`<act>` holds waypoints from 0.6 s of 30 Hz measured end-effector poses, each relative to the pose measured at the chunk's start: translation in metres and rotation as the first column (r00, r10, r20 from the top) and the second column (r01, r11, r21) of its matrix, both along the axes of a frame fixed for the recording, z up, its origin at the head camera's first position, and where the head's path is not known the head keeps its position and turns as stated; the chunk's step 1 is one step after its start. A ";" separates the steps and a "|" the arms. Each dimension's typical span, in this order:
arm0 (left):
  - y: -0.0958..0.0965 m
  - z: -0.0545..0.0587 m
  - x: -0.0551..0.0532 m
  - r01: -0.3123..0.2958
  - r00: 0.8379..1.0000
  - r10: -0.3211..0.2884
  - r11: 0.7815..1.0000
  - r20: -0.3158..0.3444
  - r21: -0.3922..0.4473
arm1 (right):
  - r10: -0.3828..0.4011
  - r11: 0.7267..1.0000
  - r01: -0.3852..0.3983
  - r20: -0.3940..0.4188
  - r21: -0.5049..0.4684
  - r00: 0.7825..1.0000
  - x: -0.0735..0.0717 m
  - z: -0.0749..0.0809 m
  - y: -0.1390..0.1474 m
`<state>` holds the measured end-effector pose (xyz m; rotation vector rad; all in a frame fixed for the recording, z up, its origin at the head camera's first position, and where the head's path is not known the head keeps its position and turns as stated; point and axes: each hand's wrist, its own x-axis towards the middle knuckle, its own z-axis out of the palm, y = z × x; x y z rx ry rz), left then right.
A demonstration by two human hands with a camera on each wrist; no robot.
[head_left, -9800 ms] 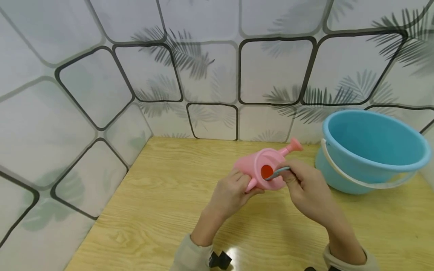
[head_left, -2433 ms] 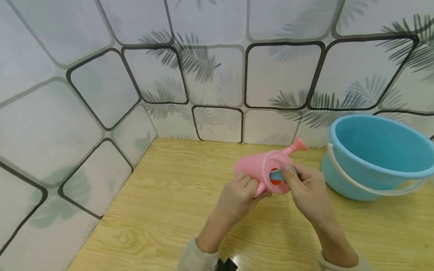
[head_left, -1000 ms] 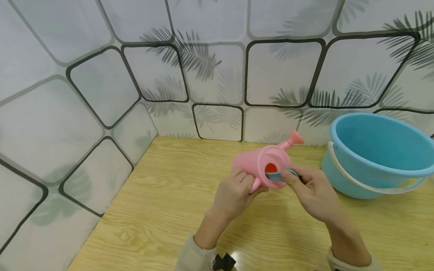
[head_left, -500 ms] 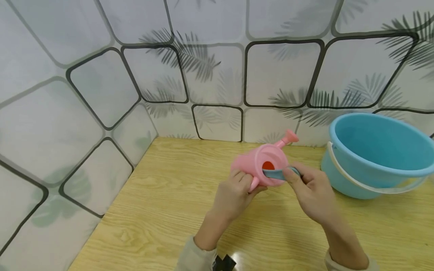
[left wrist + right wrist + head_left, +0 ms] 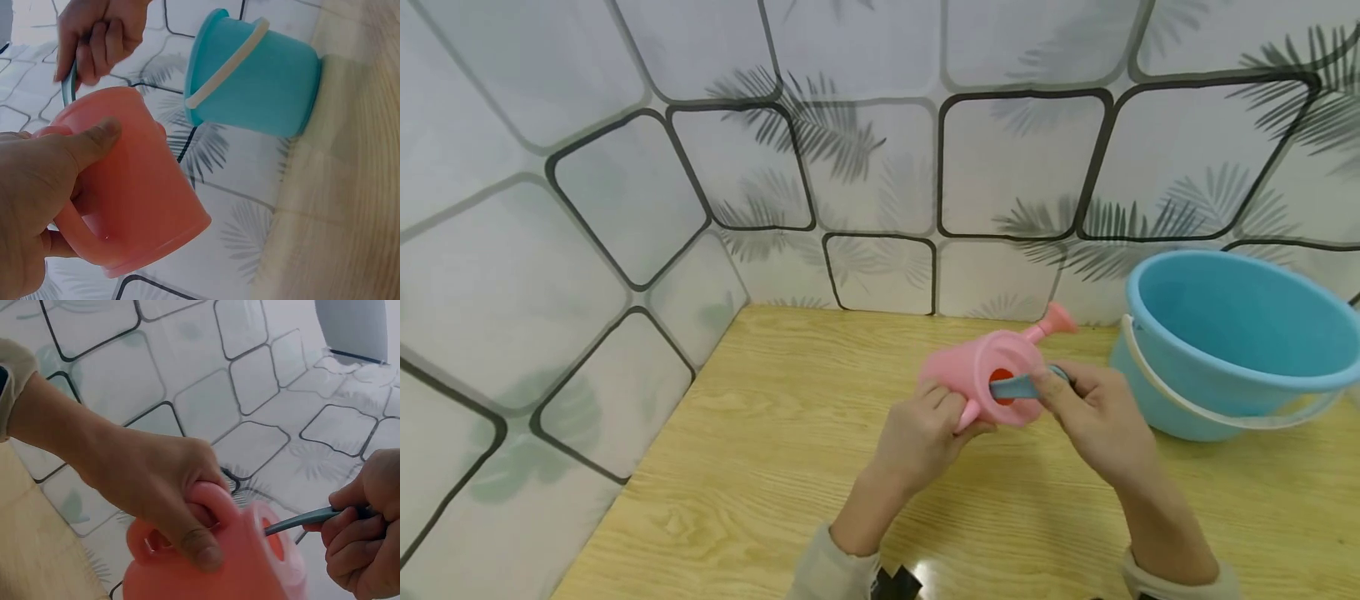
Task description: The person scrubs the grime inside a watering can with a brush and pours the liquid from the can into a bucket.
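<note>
Watering can (image 5: 951, 364), tilted above table (image 5: 760, 467), likely light, stiff, slick plastic | left hand (image 5: 920, 435) grips handle (image 5: 969, 414), probably the surest hold | right hand (image 5: 1108, 429) pinches blue tool (image 5: 1013, 387), tip inside

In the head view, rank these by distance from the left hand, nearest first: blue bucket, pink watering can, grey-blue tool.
1. Pink watering can: gripped in the left hand.
2. Grey-blue tool: at the can's opening, pinched by the right hand.
3. Blue bucket: farthest, beyond the right hand.
</note>
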<state>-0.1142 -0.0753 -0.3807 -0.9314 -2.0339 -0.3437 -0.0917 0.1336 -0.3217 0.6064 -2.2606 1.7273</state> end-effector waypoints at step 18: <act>-0.011 0.002 -0.004 -0.026 1.000 0.026 0.999 0.000 -0.045 | 0.079 0.956 0.061 -0.452 0.286 0.889 -0.006 -0.010 0.000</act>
